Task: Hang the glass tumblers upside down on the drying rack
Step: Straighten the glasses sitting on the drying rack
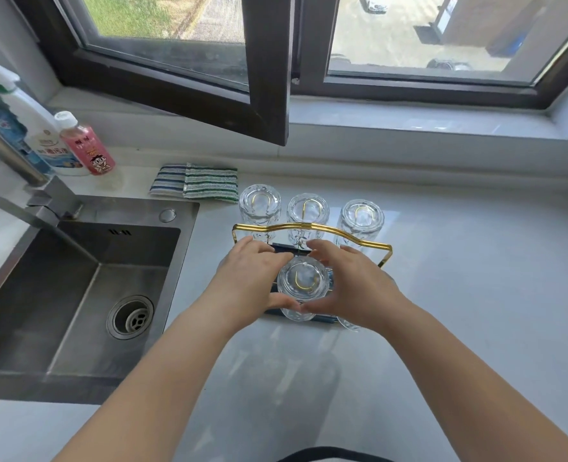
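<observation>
A drying rack with a gold wire handle (312, 226) and a dark blue base stands on the white counter. Three clear glass tumblers hang upside down on its far pegs: left (260, 203), middle (308, 210), right (362, 216). A fourth tumbler (304, 280) sits upside down over a near gold peg. My left hand (252, 278) and my right hand (349, 281) cup it from both sides, fingers and thumbs wrapped around its wall. More glass shows under my right hand (347, 323), partly hidden.
A steel sink (75, 288) with a tap (32, 191) lies to the left. Bottles (87, 145) stand behind the tap. Striped cloths (195, 183) lie behind the rack. An open window sash (269, 105) juts over the counter above the rack.
</observation>
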Available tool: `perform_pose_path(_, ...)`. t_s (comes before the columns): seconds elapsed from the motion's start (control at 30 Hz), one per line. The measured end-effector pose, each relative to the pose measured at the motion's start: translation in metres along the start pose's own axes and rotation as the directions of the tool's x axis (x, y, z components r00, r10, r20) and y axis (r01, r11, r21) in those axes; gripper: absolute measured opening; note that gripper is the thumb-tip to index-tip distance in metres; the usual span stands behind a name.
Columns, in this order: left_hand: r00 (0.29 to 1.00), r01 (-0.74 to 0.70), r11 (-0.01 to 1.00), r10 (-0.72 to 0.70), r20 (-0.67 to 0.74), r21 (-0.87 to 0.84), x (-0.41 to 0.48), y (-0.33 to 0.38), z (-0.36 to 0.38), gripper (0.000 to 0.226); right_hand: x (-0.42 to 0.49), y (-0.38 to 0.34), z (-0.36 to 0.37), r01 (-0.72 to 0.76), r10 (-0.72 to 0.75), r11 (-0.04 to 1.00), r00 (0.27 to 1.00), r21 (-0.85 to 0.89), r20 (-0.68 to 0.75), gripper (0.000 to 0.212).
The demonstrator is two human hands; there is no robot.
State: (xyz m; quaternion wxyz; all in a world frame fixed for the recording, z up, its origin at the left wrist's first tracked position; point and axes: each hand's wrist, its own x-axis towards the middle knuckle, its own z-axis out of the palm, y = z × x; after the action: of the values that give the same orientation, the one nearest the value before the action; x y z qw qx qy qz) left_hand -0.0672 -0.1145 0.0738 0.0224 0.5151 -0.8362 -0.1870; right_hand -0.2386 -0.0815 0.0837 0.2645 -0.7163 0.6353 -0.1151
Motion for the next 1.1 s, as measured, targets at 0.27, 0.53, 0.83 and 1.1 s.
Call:
perform_pose_path(0.27,1.0,-0.015,1.0,0.015,0.021,-0.022,0.001,0.005,-0.004,0.082,-0.003,0.002,-0.001,-0.009,0.01,1.0,1.0,0.02,-0.013,0.094)
perform_pose_path(0.53,0.999,-0.028,0.998,0.03,0.041,-0.055,-0.001,0.006,-0.005,0.084,-0.005,0.006,-0.004,0.048,-0.048,0.999,0.999,0.014,0.003,0.095)
perform_pose_path(0.83,0.972,-0.234,0.961,0.229,-0.051,-0.145,-0.002,0.045,-0.003,0.077,-0.05,0.065,-0.023,-0.06,0.094,0.963,0.989,0.261,-0.118,0.086)
perform_pose_path(1.1,0.968,-0.248,0.965,0.246,0.043,0.089,0.029,0.078,0.012,0.075,-0.056,0.077,-0.001,-0.094,0.157,0.9,0.981,0.425,-0.116,0.087)
